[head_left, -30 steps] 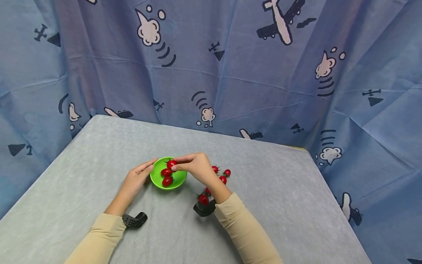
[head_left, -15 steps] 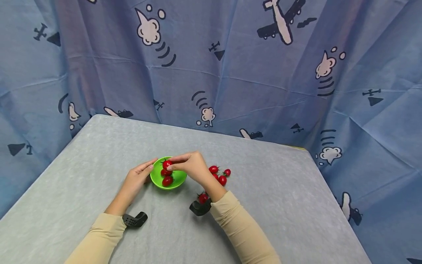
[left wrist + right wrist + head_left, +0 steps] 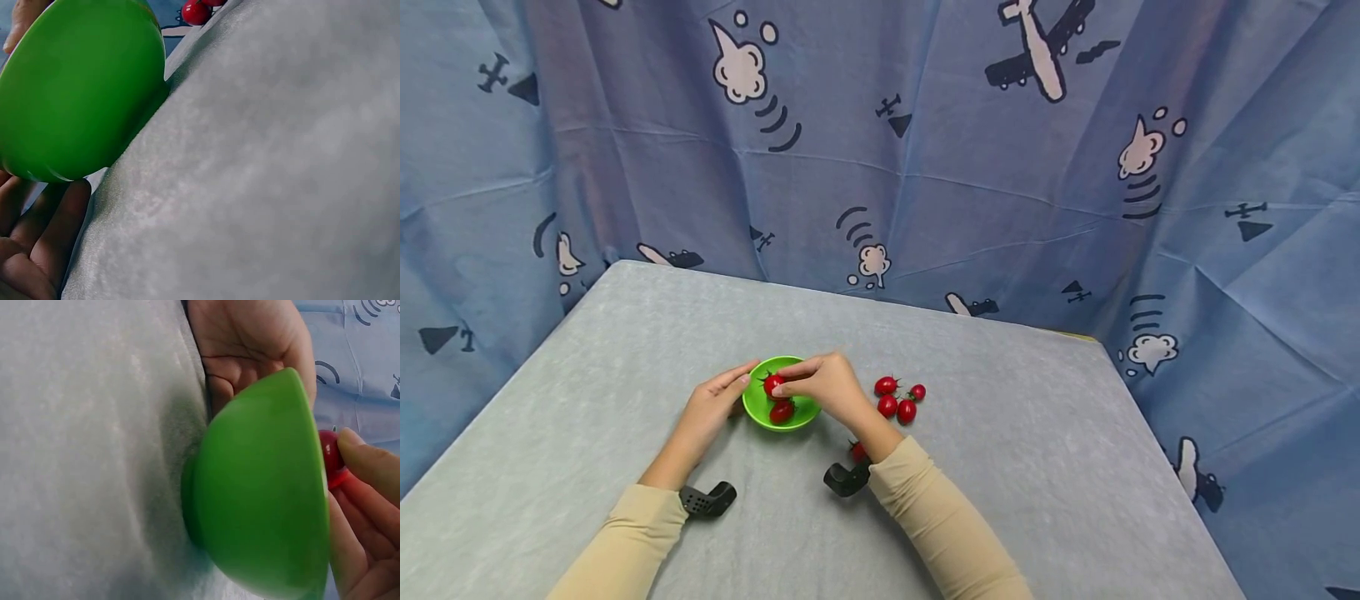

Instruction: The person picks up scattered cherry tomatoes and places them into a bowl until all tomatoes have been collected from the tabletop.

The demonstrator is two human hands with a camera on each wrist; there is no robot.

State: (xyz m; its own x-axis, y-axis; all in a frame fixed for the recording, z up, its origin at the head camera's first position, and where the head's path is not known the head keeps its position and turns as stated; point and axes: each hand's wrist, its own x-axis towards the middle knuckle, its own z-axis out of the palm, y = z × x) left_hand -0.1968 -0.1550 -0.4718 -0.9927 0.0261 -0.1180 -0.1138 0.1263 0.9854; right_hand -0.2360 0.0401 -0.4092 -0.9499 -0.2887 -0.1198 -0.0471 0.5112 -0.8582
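A green bowl (image 3: 805, 412) stands on the cloth-covered table, with red cherry tomatoes inside, one of them a tomato (image 3: 781, 412) low in the bowl. My left hand (image 3: 707, 408) rests against the bowl's left side, its fairly straight fingers (image 3: 53, 234) touching the outer wall. Over the bowl, my right hand (image 3: 831, 387) pinches a cherry tomato (image 3: 772, 385) with a green stem between thumb and fingers. That same tomato (image 3: 331, 453) shows just beyond the rim in the right wrist view. The held tomato and fingers hide part of the bowl's inside.
Right of the bowl lies a group of several loose cherry tomatoes (image 3: 907, 411). Another tomato (image 3: 857, 451) is partly hidden by my right wrist and its black wrist camera (image 3: 847, 479). A blue patterned curtain (image 3: 880, 150) hangs behind the table (image 3: 1037, 433).
My right hand has moved left and a little lower into the bowl with the pinched tomato. More of the loose tomatoes on the right are uncovered. The left hand stays in place.
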